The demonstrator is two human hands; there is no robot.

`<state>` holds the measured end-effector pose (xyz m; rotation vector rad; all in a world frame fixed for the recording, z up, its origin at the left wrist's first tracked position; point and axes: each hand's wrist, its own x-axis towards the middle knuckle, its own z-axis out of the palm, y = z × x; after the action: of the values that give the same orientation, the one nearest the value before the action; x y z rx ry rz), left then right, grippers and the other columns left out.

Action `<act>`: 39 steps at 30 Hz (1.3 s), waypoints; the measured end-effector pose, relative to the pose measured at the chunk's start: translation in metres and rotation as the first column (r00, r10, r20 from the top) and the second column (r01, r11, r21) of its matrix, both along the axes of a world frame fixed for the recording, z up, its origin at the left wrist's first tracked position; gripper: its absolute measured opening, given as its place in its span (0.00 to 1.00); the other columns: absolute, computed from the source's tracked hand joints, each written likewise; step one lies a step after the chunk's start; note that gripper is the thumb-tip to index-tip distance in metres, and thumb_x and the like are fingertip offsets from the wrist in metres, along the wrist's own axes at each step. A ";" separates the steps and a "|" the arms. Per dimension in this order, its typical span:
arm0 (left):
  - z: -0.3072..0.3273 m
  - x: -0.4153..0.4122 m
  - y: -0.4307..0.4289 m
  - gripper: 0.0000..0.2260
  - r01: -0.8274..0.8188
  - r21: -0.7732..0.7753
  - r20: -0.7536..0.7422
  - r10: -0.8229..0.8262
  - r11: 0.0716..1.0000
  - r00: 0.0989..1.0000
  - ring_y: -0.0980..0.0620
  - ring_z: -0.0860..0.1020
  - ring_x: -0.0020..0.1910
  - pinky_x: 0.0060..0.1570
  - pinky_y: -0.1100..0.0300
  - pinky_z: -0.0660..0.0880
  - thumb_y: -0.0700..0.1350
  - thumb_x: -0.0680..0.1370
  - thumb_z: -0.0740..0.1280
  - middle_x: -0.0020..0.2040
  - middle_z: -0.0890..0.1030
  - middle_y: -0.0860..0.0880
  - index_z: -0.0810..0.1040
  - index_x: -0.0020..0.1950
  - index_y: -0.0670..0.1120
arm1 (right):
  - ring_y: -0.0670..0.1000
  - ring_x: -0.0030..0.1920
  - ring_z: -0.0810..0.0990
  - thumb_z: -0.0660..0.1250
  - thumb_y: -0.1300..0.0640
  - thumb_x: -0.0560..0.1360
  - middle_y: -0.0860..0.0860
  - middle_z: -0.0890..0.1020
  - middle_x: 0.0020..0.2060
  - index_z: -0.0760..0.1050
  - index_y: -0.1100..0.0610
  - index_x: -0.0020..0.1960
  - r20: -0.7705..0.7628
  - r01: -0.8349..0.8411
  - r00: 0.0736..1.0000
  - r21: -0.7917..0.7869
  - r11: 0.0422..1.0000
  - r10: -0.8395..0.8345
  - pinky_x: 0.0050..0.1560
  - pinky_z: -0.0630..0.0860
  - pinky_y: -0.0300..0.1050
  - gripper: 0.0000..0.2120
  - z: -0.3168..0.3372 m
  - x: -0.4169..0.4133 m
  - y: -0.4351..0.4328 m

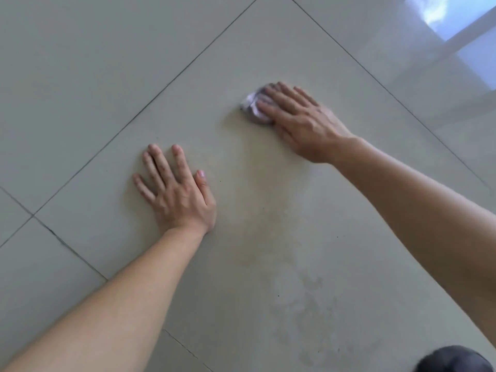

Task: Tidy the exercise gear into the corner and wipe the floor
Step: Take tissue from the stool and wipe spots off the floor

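Floor tiles were seen bare all round a crumpled pale cloth, which was pressed flat beneath the fingers of the right hand. Nearer than the cloth, the left hand was spread flat, holding nothing. A damp streak was trailed from the cloth toward the camera.

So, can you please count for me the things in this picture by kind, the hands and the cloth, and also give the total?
Hands: 2, the left hand flat on the floor, the right hand pressing on the cloth.
Cloths: 1, a pale crumpled cloth under the right fingers.
Dark things at the bottom edge: 1, too cut off to name.
Total: 4
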<state>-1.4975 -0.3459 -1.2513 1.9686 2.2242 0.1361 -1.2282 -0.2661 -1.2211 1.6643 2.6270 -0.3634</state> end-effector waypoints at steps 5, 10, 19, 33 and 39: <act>-0.001 0.001 0.001 0.29 0.004 -0.026 -0.018 -0.005 1.000 1.000 0.38 0.50 0.79 0.73 0.35 0.47 0.54 0.80 0.49 0.79 0.52 0.35 0.56 0.79 0.43 | 0.60 0.80 0.46 0.51 0.56 0.81 0.55 0.52 0.81 0.53 0.52 0.81 -0.020 0.885 0.455 -0.101 0.455 -0.890 0.79 0.45 0.51 0.28 0.009 0.068 0.045; 0.004 0.003 0.001 0.29 0.002 -0.108 -0.038 -0.006 0.994 0.999 0.39 0.48 0.79 0.73 0.35 0.45 0.54 0.80 0.47 0.80 0.49 0.36 0.53 0.80 0.44 | 0.59 0.80 0.44 0.50 0.53 0.79 0.55 0.51 0.81 0.54 0.53 0.81 -0.127 0.542 0.817 -0.162 0.825 -0.562 0.79 0.43 0.52 0.29 0.008 -0.036 -0.004; 0.032 -0.029 0.028 0.32 -0.029 -0.150 0.029 0.033 0.988 0.999 0.42 0.47 0.79 0.73 0.37 0.41 0.56 0.82 0.54 0.80 0.49 0.39 0.50 0.80 0.40 | 0.57 0.80 0.46 0.51 0.55 0.84 0.52 0.53 0.81 0.55 0.51 0.81 -0.053 0.222 0.971 -0.149 0.964 -0.232 0.79 0.44 0.50 0.25 0.015 -0.059 -0.055; 0.021 -0.057 0.039 0.32 -0.068 -0.368 0.004 0.075 0.927 0.997 0.48 0.32 0.77 0.73 0.40 0.33 0.53 0.83 0.48 0.79 0.32 0.45 0.35 0.78 0.40 | 0.58 0.77 0.58 0.51 0.58 0.80 0.55 0.63 0.77 0.62 0.49 0.77 -0.109 0.182 0.977 -0.011 0.983 -0.182 0.77 0.55 0.53 0.26 0.002 -0.089 0.029; 0.022 -0.057 0.038 0.32 -0.062 -0.364 0.005 0.069 0.929 0.998 0.47 0.32 0.77 0.73 0.40 0.33 0.53 0.83 0.47 0.79 0.32 0.44 0.35 0.78 0.40 | 0.62 0.80 0.49 0.47 0.59 0.78 0.59 0.56 0.79 0.58 0.55 0.79 -0.111 0.473 0.871 -0.076 0.878 -0.479 0.79 0.48 0.54 0.29 -0.003 -0.114 0.026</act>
<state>-1.5543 -0.3078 -1.2289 1.6884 2.1188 -0.2354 -1.3422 -0.2397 -1.2241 2.3365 2.2215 -0.5454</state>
